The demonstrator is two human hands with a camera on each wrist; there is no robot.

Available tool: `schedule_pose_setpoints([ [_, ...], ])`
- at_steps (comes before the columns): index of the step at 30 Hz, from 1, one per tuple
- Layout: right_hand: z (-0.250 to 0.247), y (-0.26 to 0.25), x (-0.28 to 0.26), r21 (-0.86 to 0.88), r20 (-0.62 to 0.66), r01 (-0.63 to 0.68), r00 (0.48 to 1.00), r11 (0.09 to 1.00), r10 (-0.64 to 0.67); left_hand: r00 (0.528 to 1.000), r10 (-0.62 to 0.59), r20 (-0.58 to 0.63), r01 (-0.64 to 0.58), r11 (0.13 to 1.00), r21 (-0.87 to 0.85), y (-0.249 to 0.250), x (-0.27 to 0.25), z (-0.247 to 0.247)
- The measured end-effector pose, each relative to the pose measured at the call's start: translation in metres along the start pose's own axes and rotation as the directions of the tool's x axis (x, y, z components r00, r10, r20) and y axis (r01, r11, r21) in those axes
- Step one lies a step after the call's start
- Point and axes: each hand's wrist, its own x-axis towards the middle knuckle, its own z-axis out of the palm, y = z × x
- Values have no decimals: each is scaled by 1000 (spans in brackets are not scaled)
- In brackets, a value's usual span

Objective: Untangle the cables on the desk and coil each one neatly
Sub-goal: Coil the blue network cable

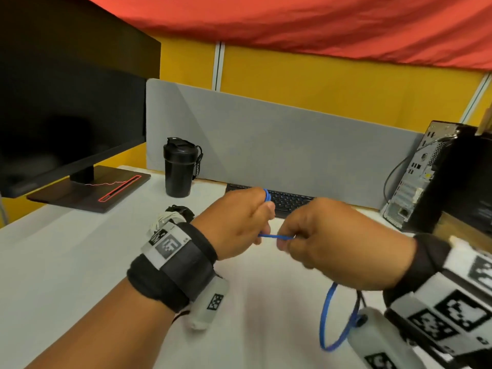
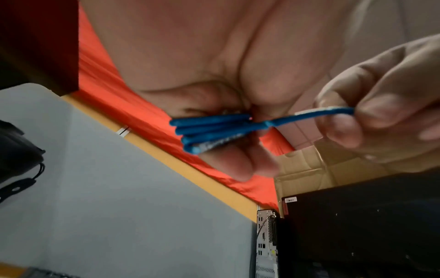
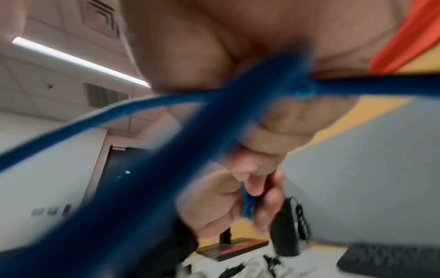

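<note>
Both hands are raised over the middle of the desk [image 1: 80, 262], near the viewer. Left hand [image 1: 239, 222] has fingers curled round a small bundle of blue cable [image 2: 209, 129] — several turns stacked in the fist, one turn showing above the knuckles. Right hand [image 1: 332, 241] pinches a short straight run of the same cable between thumb and fingers; a slack loop hangs below the right wrist.

Risks, as judged: the held turns are tight and few, so if the left grip eases while the right pulls, the bundle could spring open. The hanging loop lies close to the wrist camera housing and might snag there. Pulling too taut could kink the cable.

Surface: white desk top. Far left, a dark monitor [image 1: 66, 115] on its stand; a black bottle [image 1: 179, 169] and a keyboard [image 1: 287, 201] at the far edge before a grey divider [image 1: 266, 142]. A computer tower [image 1: 426, 177] stands far right. Yellow wall with red cloth above. A second pile of cables [image 1: 170, 217] — white and black — lies just beyond the left wrist.
</note>
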Motion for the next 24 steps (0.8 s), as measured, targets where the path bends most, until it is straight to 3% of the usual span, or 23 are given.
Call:
schedule_pose_setpoints([
  [4,-32,17,9,-65,-154,-70,986,995,59,983,-98,156,116,987,-112,1,0,-7],
  [6,-44,28,16,14,-245,-79,966,997,80,955,-117,271,201,931,-304,4,-3,-8],
  [8,-50,36,22,112,-307,-62,947,992,94,941,-45,336,218,839,-498,9,-5,-8],
  [10,-46,40,29,210,-337,-37,935,977,108,941,46,334,207,704,-680,12,-8,-9],
  [13,-26,44,36,406,-320,-38,930,913,181,970,98,224,170,392,-904,13,-6,-18],
  [17,13,35,39,497,-241,-90,941,863,237,994,47,102,97,100,-990,14,-1,-24],
  [20,35,19,36,439,-185,-74,968,896,171,999,-46,7,5,-56,-998,14,3,-22],
  [21,40,13,33,378,-151,-72,979,923,138,995,-93,-44,-48,-46,-998,13,4,-22],
  [22,46,7,30,316,-106,-72,988,946,110,984,-142,-108,-105,27,-994,11,6,-22],
  [24,50,-3,23,278,-3,-86,996,957,91,950,-197,-241,-165,338,-927,9,8,-20],
])
